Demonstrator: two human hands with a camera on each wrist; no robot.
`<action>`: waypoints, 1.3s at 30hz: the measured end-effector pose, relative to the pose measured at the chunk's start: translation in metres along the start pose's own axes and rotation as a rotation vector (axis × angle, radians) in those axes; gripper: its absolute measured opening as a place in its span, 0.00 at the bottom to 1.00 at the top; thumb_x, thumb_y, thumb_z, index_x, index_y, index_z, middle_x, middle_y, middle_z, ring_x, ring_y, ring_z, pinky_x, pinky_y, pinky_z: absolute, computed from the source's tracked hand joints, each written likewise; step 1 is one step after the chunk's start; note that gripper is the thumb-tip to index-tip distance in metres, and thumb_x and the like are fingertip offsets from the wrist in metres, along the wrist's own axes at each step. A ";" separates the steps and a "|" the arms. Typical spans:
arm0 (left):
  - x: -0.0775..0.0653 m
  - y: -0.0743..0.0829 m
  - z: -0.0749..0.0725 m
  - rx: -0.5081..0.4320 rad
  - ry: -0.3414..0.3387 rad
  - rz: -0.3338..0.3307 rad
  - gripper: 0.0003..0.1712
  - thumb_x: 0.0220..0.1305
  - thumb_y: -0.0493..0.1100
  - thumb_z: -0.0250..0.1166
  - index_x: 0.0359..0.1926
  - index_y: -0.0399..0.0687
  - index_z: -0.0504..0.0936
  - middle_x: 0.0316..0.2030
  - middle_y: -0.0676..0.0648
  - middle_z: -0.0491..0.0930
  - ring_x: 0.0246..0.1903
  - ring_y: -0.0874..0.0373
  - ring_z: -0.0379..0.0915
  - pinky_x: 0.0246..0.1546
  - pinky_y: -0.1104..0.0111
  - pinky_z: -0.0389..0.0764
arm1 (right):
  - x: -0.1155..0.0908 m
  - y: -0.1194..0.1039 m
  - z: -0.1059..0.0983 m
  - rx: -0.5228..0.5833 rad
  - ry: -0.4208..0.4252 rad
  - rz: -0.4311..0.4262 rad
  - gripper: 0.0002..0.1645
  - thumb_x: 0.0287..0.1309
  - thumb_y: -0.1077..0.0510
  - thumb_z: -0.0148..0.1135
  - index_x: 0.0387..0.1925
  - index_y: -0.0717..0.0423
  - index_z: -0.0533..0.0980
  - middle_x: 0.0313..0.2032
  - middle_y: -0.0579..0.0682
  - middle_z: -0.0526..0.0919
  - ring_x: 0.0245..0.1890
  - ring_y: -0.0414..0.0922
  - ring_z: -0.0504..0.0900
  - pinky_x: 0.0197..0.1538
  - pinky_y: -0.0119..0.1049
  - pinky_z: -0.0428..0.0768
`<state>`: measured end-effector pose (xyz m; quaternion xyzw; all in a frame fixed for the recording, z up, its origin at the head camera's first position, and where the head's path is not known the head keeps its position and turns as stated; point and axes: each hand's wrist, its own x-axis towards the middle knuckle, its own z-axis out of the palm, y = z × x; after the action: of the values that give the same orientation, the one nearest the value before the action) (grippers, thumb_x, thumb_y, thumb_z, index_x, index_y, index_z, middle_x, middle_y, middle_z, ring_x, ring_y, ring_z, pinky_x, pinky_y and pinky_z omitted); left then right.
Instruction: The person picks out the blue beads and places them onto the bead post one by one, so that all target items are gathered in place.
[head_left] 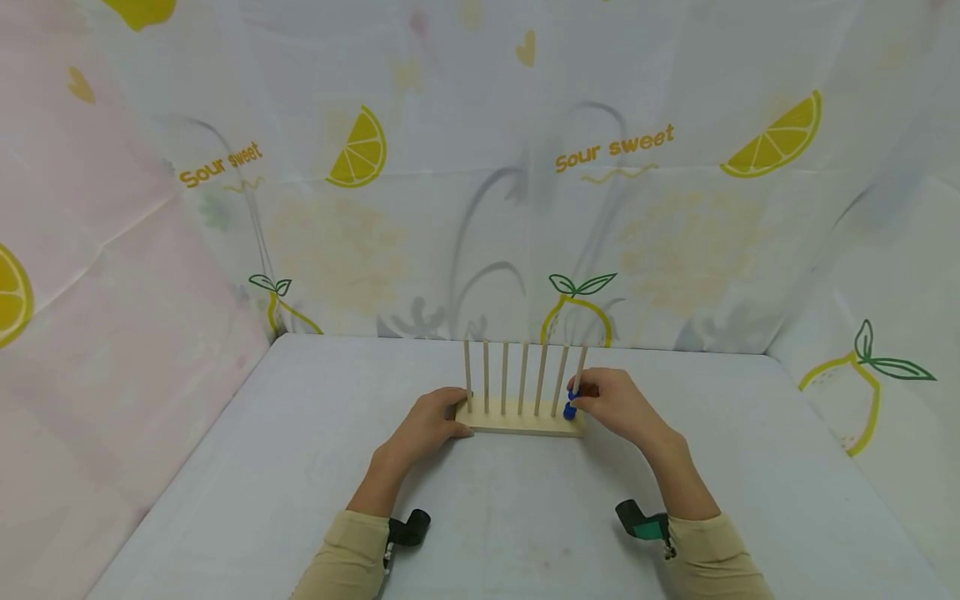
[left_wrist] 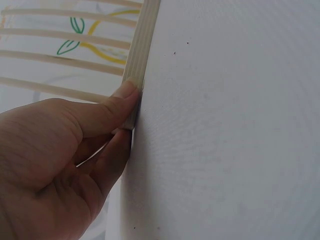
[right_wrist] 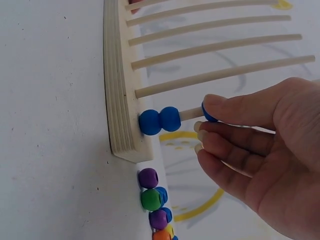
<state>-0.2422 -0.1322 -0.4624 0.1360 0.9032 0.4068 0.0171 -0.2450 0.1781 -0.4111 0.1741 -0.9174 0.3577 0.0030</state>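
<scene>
A pale wooden pegboard (head_left: pixel 517 425) stands on the table, with a row of several upright dowels rising from its base. My left hand (head_left: pixel 431 421) grips the base's left end, its thumb (left_wrist: pixel 117 105) on the front edge and fingers bent behind. On the rightmost dowel, two blue beads (right_wrist: pixel 160 120) are stacked against the base. Above them my right hand (head_left: pixel 618 402) pinches another blue bead (right_wrist: pixel 206 114), which the dowel meets; thumb and fingers hide most of this bead. The other dowels visible in the head view carry no beads.
Beyond the base's right end, loose beads lie in a cluster in the right wrist view: a purple bead (right_wrist: pixel 148 178), a green bead (right_wrist: pixel 151 199), an orange bead (right_wrist: pixel 162 235) and others. The white table (head_left: pixel 510 517) meets a lemon-print cloth (head_left: pixel 420 250) at its back edge.
</scene>
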 end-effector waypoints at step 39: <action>0.001 -0.001 0.000 -0.005 -0.005 -0.006 0.33 0.52 0.35 0.75 0.61 0.37 0.78 0.62 0.40 0.77 0.66 0.44 0.70 0.68 0.51 0.71 | 0.002 0.010 0.006 0.022 -0.047 0.010 0.04 0.55 0.66 0.68 0.34 0.58 0.83 0.34 0.52 0.86 0.33 0.42 0.79 0.36 0.34 0.79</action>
<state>-0.2432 -0.1326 -0.4627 0.1343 0.9025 0.4086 0.0208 -0.2499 0.1807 -0.4217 0.1779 -0.9142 0.3635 -0.0221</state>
